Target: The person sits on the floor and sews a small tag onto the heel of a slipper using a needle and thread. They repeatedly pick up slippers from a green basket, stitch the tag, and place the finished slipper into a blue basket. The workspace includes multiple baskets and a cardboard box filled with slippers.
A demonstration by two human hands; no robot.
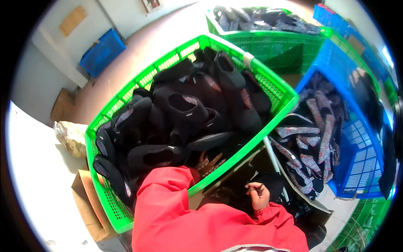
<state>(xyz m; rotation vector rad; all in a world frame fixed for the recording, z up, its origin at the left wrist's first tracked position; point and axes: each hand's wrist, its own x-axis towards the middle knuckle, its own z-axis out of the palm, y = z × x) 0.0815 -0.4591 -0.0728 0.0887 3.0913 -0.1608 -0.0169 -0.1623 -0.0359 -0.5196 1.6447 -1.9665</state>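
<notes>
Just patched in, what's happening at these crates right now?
A person in red sleeves is bent over a green crate full of black shoes. The left hand reaches down among the shoes at the crate's near side; whether its grip has closed on one can't be told. The right hand rests curled outside the crate, holding nothing visible. A blue crate of patterned pieces stands to the right.

This was a shoe workshop or warehouse floor. A big green crate [275, 90] was heaped with black slip-on shoes [184, 107], a blue crate [361, 159] held patterned insoles [312, 145], and more crates [273, 44] stood on bare concrete floor [147, 46].
</notes>
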